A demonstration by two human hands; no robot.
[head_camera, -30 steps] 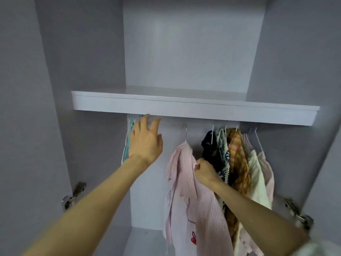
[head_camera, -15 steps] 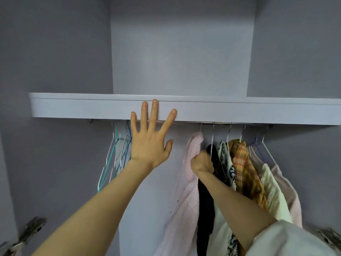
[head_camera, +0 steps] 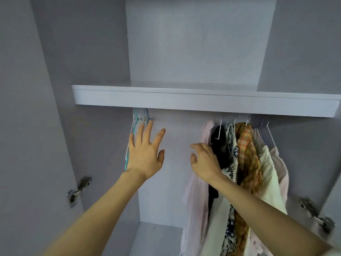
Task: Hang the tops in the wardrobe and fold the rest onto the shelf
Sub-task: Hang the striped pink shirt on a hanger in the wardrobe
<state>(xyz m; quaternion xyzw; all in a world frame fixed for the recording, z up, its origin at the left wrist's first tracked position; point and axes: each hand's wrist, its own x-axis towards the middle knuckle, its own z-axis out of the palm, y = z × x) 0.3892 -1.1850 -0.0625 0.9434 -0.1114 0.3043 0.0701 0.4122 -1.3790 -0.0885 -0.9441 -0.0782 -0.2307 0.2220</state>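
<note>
A spare hanger is judged the next need: the spread left hand (head_camera: 144, 156) is raised at the bare wire hangers (head_camera: 137, 124), while the loosely curled right hand (head_camera: 203, 163) is rested against the pink striped shirt (head_camera: 198, 196), nothing pinched.

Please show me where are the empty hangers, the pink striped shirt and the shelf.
empty hangers (head_camera: 136, 124): head view, on the teal wires.
pink striped shirt (head_camera: 195, 196): head view, on its front panel.
shelf (head_camera: 184, 101): head view, on its front edge.

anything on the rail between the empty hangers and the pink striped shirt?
No, bare in the head view: between the empty hangers and the pink striped shirt only the wardrobe's back wall shows.
</note>
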